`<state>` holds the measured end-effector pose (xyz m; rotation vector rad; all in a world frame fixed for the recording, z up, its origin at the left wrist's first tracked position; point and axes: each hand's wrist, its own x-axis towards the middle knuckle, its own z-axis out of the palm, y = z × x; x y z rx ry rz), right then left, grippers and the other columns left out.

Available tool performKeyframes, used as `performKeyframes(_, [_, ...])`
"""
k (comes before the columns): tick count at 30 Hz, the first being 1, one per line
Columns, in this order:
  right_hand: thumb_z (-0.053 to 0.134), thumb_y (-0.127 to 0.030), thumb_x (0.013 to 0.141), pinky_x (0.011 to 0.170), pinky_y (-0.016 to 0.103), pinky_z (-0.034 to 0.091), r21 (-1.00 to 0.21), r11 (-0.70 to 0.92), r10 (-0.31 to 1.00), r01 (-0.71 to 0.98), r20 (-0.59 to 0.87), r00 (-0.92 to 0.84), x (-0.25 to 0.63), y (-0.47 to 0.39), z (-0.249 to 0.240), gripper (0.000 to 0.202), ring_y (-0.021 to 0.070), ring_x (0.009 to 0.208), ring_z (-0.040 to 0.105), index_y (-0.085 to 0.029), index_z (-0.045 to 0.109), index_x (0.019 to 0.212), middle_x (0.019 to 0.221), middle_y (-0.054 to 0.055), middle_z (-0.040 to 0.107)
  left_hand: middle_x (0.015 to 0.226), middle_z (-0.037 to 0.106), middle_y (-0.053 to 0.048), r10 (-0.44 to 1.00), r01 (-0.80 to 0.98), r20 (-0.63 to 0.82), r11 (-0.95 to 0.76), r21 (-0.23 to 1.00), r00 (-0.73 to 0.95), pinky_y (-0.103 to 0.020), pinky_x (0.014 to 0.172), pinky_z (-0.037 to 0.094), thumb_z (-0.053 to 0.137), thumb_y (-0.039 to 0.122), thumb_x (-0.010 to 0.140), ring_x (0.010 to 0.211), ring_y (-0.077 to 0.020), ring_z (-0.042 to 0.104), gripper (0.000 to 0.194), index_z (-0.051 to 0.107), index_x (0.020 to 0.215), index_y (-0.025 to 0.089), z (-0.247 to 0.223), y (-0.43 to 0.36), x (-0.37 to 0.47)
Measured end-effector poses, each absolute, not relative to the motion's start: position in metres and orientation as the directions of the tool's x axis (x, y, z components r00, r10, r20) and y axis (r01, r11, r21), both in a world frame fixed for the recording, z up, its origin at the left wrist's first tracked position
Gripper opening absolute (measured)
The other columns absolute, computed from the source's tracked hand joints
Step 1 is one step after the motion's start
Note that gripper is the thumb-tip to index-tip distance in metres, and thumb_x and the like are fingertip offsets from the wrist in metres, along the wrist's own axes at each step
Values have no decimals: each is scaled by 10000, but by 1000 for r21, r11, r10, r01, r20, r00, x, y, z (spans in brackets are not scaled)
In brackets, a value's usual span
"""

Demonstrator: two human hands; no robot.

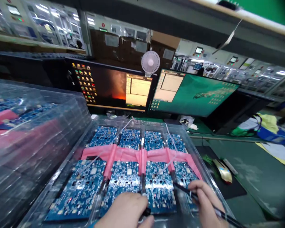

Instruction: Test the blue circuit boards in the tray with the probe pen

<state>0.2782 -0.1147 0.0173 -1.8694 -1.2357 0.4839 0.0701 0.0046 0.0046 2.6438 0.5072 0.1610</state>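
The right hand [205, 202] is closed around a thin black pen-like tool [194, 197], its tip on the blue printed circuit board [184, 177] just ahead of it. The left hand [127, 210] rests curled on the neighbouring blue board [123, 180] – pinching a small dark object. Eight boards fill the clear plastic tray [90, 133], split by pink strips [142, 155]; how many are finished cannot be told. No writing is legible – the two monitors [194, 93] beyond are too blurred.
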Motion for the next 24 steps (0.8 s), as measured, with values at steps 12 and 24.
performKeyframes(12, [430, -321, 831, 776, 269, 438, -696, -210, 919, 686, 98, 382, 281, -86, -1, 234, 165, 883, 550, -229, 563, 1000, 961, 23, 592, 755, 565, -51, 406, 436, -181, -723, 536, 896, -375, 645, 448, 343, 251, 808, 685, -190, 529, 187, 498, 745, 167, 32, 2, 74])
performKeyframes(24, [427, -305, 827, 777, 281, 445, -692, -205, 935, 692, 72, 349, 281, -76, -12, 263, 167, 864, 554, -187, 574, 1011, 940, 41, 600, 716, 517, -29, 385, 403, -159, -715, 571, 909, -357, 616, 422, 274, 258, 844, 661, -182, 499, 227, 451, 725, 181, 25, 3, 75])
